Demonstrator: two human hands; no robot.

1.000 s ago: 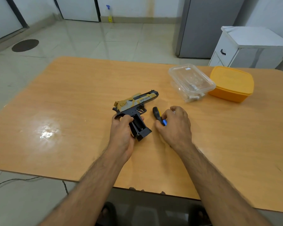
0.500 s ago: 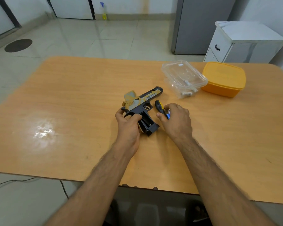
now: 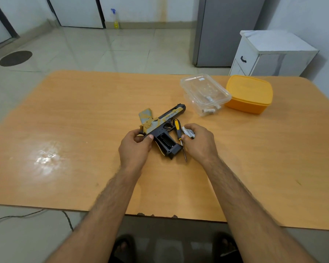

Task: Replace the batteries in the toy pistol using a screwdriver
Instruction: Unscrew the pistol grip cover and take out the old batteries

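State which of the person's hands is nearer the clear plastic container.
Right. The right hand lies just below the clear container; the left hand sits farther left, holding the toy pistol.

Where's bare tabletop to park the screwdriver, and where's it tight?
Widest bare stretch: the table's left half, from the left hand out to the left edge. Also free: the near-right part, right of the right hand and nearer than the yellow container. Crowded: the centre around the toy pistol and screwdriver, and the far right by the clear container.
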